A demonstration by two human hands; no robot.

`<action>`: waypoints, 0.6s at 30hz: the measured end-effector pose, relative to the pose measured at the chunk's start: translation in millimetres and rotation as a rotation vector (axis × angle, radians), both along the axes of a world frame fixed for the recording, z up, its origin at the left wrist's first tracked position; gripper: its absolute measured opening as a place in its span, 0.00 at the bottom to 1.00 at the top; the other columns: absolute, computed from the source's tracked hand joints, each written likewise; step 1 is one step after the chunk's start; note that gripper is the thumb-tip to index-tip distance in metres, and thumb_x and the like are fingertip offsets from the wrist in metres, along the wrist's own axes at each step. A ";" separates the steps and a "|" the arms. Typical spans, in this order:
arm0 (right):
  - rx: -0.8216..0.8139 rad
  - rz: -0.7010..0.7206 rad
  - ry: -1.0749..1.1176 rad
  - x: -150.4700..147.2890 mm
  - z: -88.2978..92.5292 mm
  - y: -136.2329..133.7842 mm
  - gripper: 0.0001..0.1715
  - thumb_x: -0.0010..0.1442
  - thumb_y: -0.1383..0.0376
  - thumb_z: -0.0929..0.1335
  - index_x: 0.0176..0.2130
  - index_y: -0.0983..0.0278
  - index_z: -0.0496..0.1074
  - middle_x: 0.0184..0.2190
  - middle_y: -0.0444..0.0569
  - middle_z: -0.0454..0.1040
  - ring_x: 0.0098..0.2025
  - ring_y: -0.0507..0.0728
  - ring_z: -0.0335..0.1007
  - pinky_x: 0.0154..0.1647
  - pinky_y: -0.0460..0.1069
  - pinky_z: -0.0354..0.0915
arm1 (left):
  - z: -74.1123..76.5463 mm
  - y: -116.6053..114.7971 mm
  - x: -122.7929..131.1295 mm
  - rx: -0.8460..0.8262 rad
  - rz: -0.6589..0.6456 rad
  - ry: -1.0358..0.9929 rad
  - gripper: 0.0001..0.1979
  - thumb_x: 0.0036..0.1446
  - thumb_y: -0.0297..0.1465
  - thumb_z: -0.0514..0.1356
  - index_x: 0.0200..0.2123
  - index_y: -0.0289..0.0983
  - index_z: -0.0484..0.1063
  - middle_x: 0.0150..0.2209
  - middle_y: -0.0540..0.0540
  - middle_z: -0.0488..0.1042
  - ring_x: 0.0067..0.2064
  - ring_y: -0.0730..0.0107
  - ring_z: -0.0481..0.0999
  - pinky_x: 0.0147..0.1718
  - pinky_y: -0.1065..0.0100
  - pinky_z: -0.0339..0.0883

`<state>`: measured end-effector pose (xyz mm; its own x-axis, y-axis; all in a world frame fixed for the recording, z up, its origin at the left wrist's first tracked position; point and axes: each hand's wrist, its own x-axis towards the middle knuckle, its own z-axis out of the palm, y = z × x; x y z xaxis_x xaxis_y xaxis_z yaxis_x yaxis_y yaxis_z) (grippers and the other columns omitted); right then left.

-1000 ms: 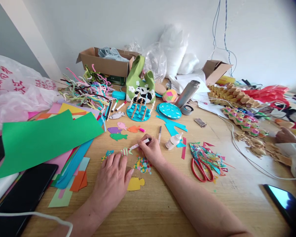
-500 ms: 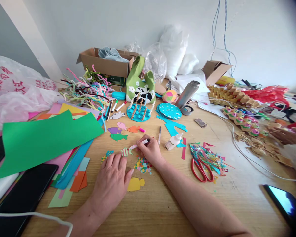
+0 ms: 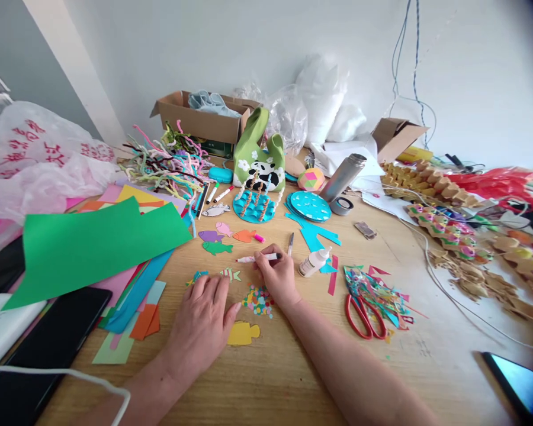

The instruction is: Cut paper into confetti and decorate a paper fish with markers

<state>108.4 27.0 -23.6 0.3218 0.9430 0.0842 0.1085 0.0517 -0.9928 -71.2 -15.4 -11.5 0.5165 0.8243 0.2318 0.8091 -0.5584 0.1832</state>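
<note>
My right hand [image 3: 276, 272] grips a marker pen [image 3: 246, 259], its pinkish tip pointing left and lifted beside a small striped paper fish [image 3: 231, 274]. My left hand [image 3: 206, 319] lies flat with fingers stretched out, fingertips at the fish's near edge and partly covering it. Below the fish is a heap of coloured paper dots [image 3: 258, 300], and nearer me a yellow paper fish [image 3: 243, 333]. Purple [image 3: 210, 236], green [image 3: 217, 248], pink and orange [image 3: 244, 235] paper fish lie farther off. A pink marker cap [image 3: 259, 238] rests beside the orange one.
A white glue bottle [image 3: 313, 262] and a pen [image 3: 290, 242] are right of my right hand. Red-handled scissors [image 3: 365, 316] lie by paper scraps. Green paper [image 3: 102, 248] and a dark phone [image 3: 53, 355] are at left. A steel flask [image 3: 344, 176] stands behind.
My right hand has drawn the marker back to the right, off the striped fish, which shows more now. The left hand stays on the table. The view has shifted slightly.
</note>
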 end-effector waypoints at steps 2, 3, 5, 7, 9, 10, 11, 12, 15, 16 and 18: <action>0.048 -0.031 0.020 0.3 -1.4 -0.6 0.15 0.56 0.55 0.70 0.27 0.62 0.65 0.18 0.42 0.71 0.17 0.50 0.62 0.17 0.45 0.58 | -0.1 2.2 -1.3 0.009 0.013 -0.031 0.18 0.65 0.37 0.52 0.53 0.34 0.65 0.47 0.39 0.75 0.49 0.51 0.68 0.46 0.51 0.66; 0.073 -0.036 0.026 0.4 -2.4 -0.9 0.15 0.57 0.55 0.70 0.28 0.62 0.66 0.18 0.43 0.72 0.18 0.51 0.63 0.18 0.45 0.59 | -0.2 3.5 -2.0 0.012 0.017 -0.047 0.18 0.64 0.37 0.52 0.53 0.34 0.65 0.47 0.40 0.75 0.49 0.51 0.68 0.46 0.51 0.66; 0.117 -0.027 0.015 0.5 -4.0 -1.9 0.14 0.58 0.54 0.69 0.33 0.63 0.68 0.21 0.44 0.74 0.21 0.52 0.67 0.21 0.46 0.64 | -0.1 6.0 -3.5 0.016 0.019 -0.078 0.17 0.64 0.36 0.53 0.53 0.34 0.65 0.46 0.40 0.75 0.50 0.51 0.68 0.47 0.51 0.66; 0.151 0.011 -0.038 0.8 -4.5 -3.5 0.15 0.61 0.55 0.68 0.41 0.64 0.71 0.27 0.47 0.77 0.26 0.54 0.72 0.27 0.48 0.68 | 0.1 7.9 -4.8 0.010 0.012 -0.103 0.16 0.64 0.35 0.52 0.53 0.35 0.65 0.45 0.40 0.76 0.50 0.52 0.68 0.47 0.52 0.66; 0.182 0.067 -0.134 1.6 -3.5 -5.2 0.18 0.63 0.56 0.66 0.49 0.63 0.72 0.34 0.51 0.80 0.32 0.55 0.76 0.35 0.51 0.71 | 0.1 9.3 -5.6 0.006 0.010 -0.120 0.16 0.64 0.34 0.52 0.53 0.35 0.65 0.44 0.41 0.76 0.50 0.53 0.69 0.47 0.52 0.66; 0.205 0.095 -0.196 2.2 -2.7 -5.9 0.19 0.65 0.58 0.65 0.52 0.63 0.71 0.36 0.52 0.80 0.35 0.56 0.76 0.39 0.52 0.71 | -0.2 9.9 -6.0 0.005 0.010 -0.125 0.16 0.64 0.34 0.52 0.53 0.36 0.65 0.44 0.41 0.76 0.50 0.53 0.69 0.47 0.52 0.66; 0.237 0.120 -0.261 3.0 -2.0 -6.4 0.18 0.66 0.59 0.64 0.53 0.62 0.71 0.38 0.52 0.80 0.38 0.57 0.76 0.42 0.53 0.70 | -0.8 10.4 -6.4 0.006 0.008 -0.130 0.15 0.64 0.33 0.52 0.53 0.36 0.65 0.44 0.41 0.76 0.50 0.54 0.69 0.47 0.53 0.66; 0.273 0.142 -0.325 3.8 -1.6 -6.6 0.18 0.67 0.60 0.63 0.53 0.61 0.71 0.37 0.51 0.81 0.40 0.58 0.76 0.45 0.54 0.69 | -1.5 11.0 -6.7 0.012 0.009 -0.134 0.15 0.64 0.32 0.52 0.52 0.36 0.65 0.44 0.41 0.76 0.50 0.53 0.69 0.47 0.53 0.66; 0.348 0.202 -0.482 6.2 -2.5 -5.9 0.15 0.68 0.64 0.62 0.51 0.60 0.71 0.33 0.48 0.81 0.42 0.58 0.74 0.48 0.55 0.66 | -4.4 13.0 -8.1 0.045 0.011 -0.139 0.15 0.63 0.29 0.52 0.52 0.36 0.65 0.43 0.42 0.77 0.50 0.53 0.69 0.47 0.53 0.66; 0.357 0.217 -0.526 6.8 -3.4 -5.3 0.13 0.67 0.65 0.62 0.49 0.60 0.72 0.32 0.48 0.80 0.41 0.58 0.74 0.47 0.55 0.66 | -5.3 13.7 -8.6 0.056 0.010 -0.139 0.15 0.63 0.28 0.52 0.52 0.36 0.65 0.42 0.42 0.77 0.50 0.53 0.69 0.47 0.53 0.67; 0.369 0.232 -0.612 7.4 -5.2 -4.5 0.11 0.67 0.66 0.62 0.45 0.60 0.72 0.32 0.49 0.79 0.39 0.58 0.73 0.43 0.53 0.66 | -6.6 14.9 -9.5 0.073 0.006 -0.136 0.15 0.63 0.27 0.51 0.52 0.36 0.65 0.43 0.42 0.77 0.50 0.54 0.69 0.47 0.53 0.67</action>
